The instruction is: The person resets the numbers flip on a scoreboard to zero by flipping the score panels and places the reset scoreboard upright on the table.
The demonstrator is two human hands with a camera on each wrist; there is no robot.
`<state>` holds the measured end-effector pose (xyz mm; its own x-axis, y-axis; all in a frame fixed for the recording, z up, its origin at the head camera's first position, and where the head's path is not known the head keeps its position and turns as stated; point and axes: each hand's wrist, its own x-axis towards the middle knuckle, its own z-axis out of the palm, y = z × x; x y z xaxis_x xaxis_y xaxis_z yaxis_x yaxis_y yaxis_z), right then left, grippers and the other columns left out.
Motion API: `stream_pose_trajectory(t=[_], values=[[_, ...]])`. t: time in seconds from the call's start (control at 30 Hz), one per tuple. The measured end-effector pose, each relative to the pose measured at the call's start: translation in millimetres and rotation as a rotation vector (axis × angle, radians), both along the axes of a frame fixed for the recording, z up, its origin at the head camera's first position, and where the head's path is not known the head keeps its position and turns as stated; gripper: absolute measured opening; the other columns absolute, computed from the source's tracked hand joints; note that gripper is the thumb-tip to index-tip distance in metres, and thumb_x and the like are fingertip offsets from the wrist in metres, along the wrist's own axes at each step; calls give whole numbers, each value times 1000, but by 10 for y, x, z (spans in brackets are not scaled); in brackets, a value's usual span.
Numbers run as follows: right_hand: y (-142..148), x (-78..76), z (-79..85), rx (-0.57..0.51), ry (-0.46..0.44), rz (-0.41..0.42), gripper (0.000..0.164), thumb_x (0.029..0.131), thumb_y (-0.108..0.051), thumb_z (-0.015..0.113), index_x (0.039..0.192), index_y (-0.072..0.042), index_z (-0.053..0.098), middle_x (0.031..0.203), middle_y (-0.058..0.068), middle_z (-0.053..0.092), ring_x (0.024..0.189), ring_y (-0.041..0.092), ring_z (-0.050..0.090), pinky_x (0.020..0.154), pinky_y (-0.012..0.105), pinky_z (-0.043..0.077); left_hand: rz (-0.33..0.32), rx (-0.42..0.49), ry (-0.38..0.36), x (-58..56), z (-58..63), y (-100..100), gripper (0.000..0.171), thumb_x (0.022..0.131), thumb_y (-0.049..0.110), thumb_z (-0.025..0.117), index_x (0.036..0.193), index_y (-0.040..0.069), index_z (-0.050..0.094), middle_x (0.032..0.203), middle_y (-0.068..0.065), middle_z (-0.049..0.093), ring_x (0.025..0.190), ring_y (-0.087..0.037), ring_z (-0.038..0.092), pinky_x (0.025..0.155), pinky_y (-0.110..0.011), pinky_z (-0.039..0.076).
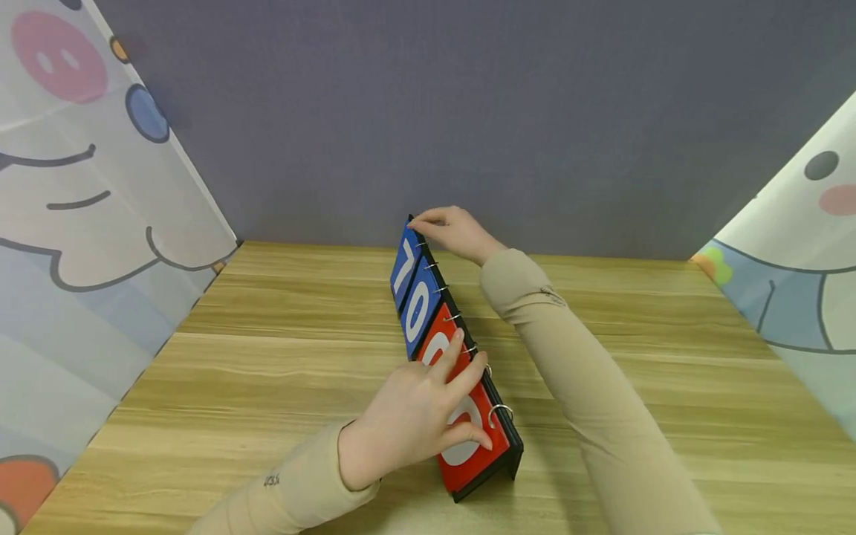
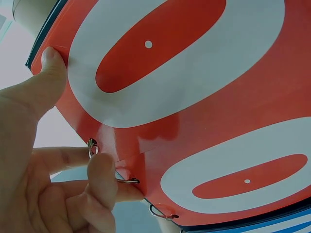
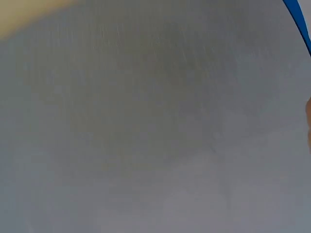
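A flip scoreboard (image 1: 498, 427) with black backing and metal rings stands tilted on the table, running away from me. Its near half carries red cards (image 2: 267, 63) with white zeros. On the far half are blue cards (image 1: 433, 279), one showing a zero and the farthest an angular white numeral. My left hand (image 1: 417, 412) lies spread over the red cards, thumb on the near card and fingertips by the ringed edge. At the far end my right hand (image 1: 458, 230) pinches the upper corner of the farthest blue card. The right wrist view catches only a blue sliver (image 3: 299, 22) and a fingertip.
The scoreboard stands on a wood-grain table (image 1: 281, 357). A grey panel (image 1: 468, 111) rises behind the table. Cartoon-printed sheets (image 1: 100, 312) flank it on the left and right.
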<state>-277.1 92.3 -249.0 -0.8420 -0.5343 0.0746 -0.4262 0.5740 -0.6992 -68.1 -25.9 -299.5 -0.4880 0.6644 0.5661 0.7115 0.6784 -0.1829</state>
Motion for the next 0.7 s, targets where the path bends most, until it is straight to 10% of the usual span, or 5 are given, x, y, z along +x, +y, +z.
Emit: stream_pose_trajectory(t=[0.17, 0.43, 0.7], values=[[139, -106, -254, -245, -231, -120, 44, 100, -32, 39, 133, -5, 49, 139, 12, 46, 132, 27, 40, 108, 41, 33, 1, -8, -3, 3, 3, 2, 79, 69, 71, 58, 122, 12, 57, 120, -20, 61, 42, -11, 51, 45, -21, 42], [207, -63, -649, -214, -582, -166, 52, 100, -39, 31, 140, -5, 36, 143, 19, 38, 131, 33, 38, 108, 45, 32, 1, -3, 9, 6, -8, -2, 80, 69, 72, 58, 121, 12, 56, 119, -21, 62, 42, -10, 50, 44, -21, 39], [179, -51, -863, -251, -679, -170, 52, 98, -44, 33, 131, -5, 44, 93, 5, 62, 79, 13, 60, 76, 29, 51, 0, 1, 8, 12, -9, 1, 81, 68, 72, 58, 121, 12, 56, 120, -21, 62, 42, -11, 50, 43, -22, 39]])
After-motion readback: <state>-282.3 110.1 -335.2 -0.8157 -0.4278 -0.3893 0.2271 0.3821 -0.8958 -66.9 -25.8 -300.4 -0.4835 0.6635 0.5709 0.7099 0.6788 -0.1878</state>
